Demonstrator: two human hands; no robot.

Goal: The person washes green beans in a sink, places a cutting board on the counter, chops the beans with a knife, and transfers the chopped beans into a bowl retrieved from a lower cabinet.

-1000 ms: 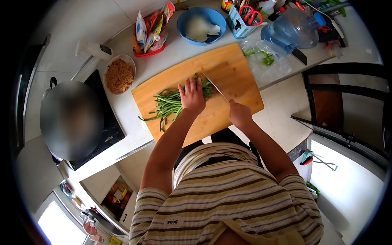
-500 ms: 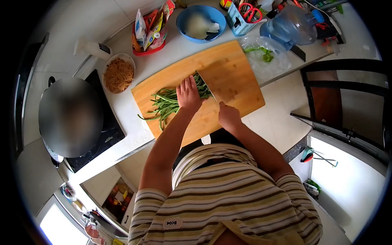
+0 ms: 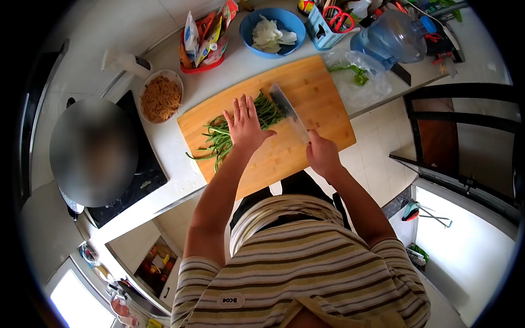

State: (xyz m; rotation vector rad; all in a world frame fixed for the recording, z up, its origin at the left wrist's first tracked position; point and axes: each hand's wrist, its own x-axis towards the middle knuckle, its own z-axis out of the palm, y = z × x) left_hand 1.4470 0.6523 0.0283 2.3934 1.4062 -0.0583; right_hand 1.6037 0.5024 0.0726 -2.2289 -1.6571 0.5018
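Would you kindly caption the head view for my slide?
Left hand over green vegetables, right hand holding cleaver, wooden board beneath.

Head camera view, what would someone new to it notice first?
Probably the wooden cutting board near the centre, where the left hand spreads over part of a heap of green stalks and the right hand holds a broad knife. Next might come the striped shirt, filling the lower middle. At the top, the blue bowl of pale pieces stands out just beyond the board.
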